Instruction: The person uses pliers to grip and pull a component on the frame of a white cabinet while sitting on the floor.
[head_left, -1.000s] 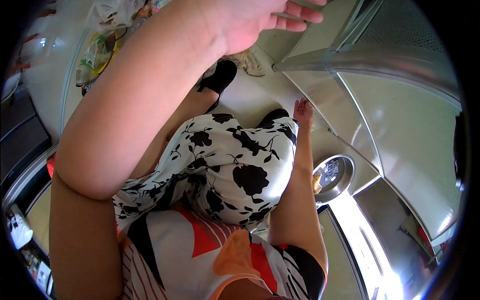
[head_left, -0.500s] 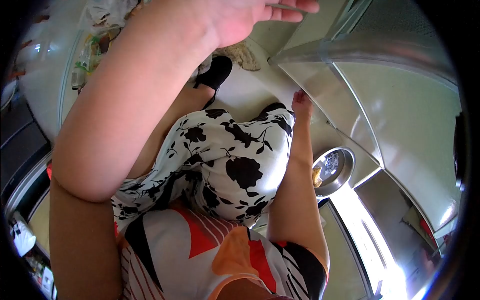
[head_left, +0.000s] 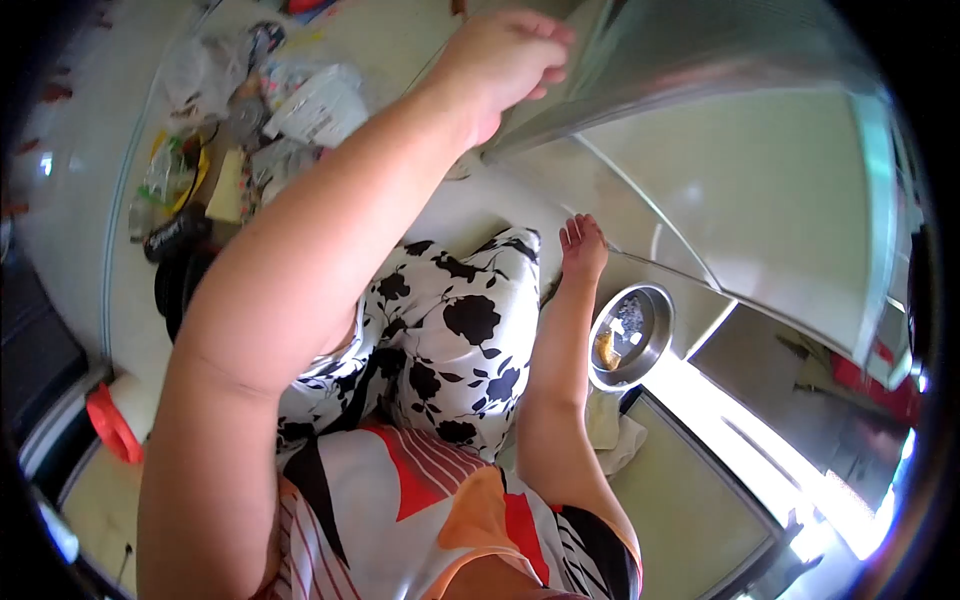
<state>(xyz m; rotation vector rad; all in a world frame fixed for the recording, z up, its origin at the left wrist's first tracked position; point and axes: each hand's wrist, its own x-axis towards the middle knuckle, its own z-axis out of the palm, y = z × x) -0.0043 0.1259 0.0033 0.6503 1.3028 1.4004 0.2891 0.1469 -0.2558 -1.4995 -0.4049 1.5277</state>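
My left hand (head_left: 505, 65) is raised at the top of the view, beside the edge of a shiny grey countertop (head_left: 640, 95). Its fingers are loosely bent and slightly apart, and nothing shows in them. Lower down, my right hand (head_left: 583, 245) is stretched forward with its fingers extended, close to the pale cabinet front (head_left: 650, 200); contact cannot be made out. Near my right forearm stands a round steel bowl (head_left: 660, 345). Inside it are a yellow-brown piece (head_left: 607, 350) and some whitish bits (head_left: 628, 322).
Plastic bags (head_left: 320, 105), a black object (head_left: 178, 235) and other loose items lie on the floor at upper left. A red ring-shaped object (head_left: 113, 425) is at far left. Pale cloth (head_left: 620, 440) lies below the bowl. Bright light falls at lower right.
My left hand's fingers have gone from outstretched to loosely bent. The view has shifted, showing more floor clutter, and the bowl now appears further left. My right hand's fingers show more clearly.
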